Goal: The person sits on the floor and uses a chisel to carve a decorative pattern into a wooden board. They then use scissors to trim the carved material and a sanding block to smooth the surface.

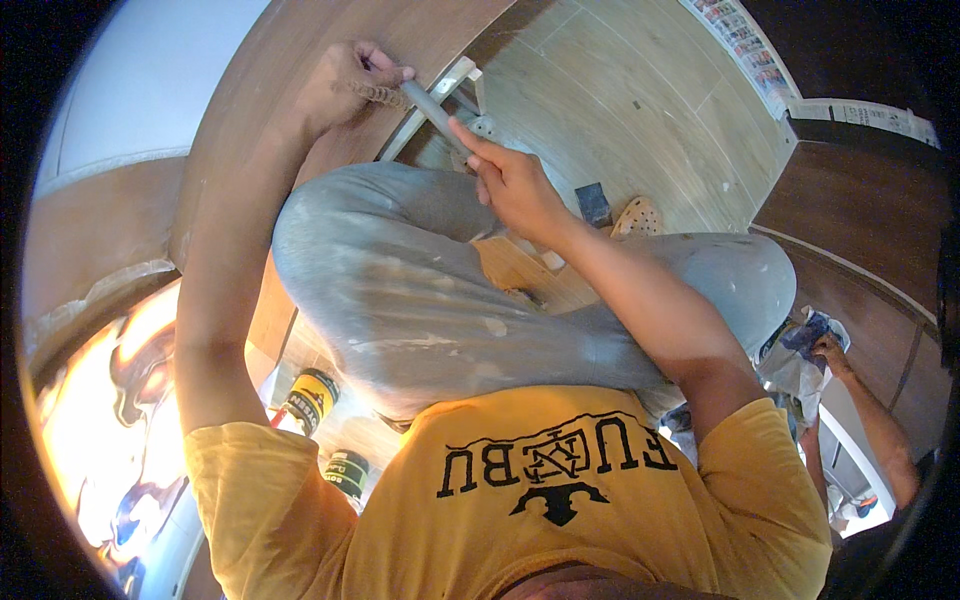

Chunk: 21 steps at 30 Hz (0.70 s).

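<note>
A narrow grey strip stretches between my two hands beside a brown wood-toned panel. My left hand is closed at its far end, pinching it near the panel. A knobbly brown band shows against this hand; whether it is worn or held I cannot tell. My right hand grips the strip's near end, index finger laid along it. Behind the strip, a pale frame piece runs along the panel's edge, partly hidden by my raised knee.
A dark square pad and a tan clog are on the tiled floor. Two cans, one yellow and black, one green, stand at my left. Another person's hand holds crumpled cloth at right.
</note>
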Motion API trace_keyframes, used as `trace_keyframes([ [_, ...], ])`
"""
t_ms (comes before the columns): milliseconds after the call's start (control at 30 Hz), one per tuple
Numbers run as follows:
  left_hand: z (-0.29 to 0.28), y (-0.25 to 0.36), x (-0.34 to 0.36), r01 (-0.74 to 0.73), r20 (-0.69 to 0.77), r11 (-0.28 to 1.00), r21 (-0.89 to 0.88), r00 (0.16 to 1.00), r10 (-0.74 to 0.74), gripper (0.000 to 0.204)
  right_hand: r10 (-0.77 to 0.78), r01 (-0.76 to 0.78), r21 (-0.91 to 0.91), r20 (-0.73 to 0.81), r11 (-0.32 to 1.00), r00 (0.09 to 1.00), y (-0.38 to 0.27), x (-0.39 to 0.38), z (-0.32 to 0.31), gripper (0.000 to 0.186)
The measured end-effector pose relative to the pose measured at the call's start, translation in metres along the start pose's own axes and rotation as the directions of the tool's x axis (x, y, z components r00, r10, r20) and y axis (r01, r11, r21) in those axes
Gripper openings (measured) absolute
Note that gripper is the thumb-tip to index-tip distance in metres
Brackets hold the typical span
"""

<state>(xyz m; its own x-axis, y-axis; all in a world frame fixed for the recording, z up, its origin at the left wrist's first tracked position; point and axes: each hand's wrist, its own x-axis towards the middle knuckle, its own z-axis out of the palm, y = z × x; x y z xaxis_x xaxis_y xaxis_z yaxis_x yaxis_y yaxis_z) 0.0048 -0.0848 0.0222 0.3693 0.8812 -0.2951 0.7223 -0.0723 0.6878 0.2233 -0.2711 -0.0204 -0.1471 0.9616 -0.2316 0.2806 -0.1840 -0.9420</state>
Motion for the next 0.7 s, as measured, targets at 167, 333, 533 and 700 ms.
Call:
trace_keyframes([
  [167, 0.004, 0.011, -0.009, 0.006, 0.064, 1.0, 0.017, 0.998, -0.007, 0.034, -0.004, 0.005, 0.035, -0.014, 0.999, 1.0, 0.005, -0.017, 0.007, 0.054],
  [333, 0.003, 0.009, -0.01, -0.042, 0.07, 0.998, 0.043, 0.997, 0.039, 0.033, -0.01, 0.01, 0.003, -0.023, 1.0, 1.0, -0.001, -0.017, 0.009, 0.054],
  [533, -0.011, -0.018, 0.005, -0.101, -0.002, 0.995, 0.002, 0.995, 0.101, 0.034, -0.178, 0.168, -0.122, -0.083, 0.978, 0.98, -0.006, 0.011, 0.018, 0.054],
  [700, -0.04, -0.037, 0.022, 0.115, 0.005, 0.993, -0.033, 0.993, -0.115, 0.035, -0.18, 0.172, -0.11, -0.069, 0.979, 0.981, -0.015, 0.05, 0.032, 0.051],
])
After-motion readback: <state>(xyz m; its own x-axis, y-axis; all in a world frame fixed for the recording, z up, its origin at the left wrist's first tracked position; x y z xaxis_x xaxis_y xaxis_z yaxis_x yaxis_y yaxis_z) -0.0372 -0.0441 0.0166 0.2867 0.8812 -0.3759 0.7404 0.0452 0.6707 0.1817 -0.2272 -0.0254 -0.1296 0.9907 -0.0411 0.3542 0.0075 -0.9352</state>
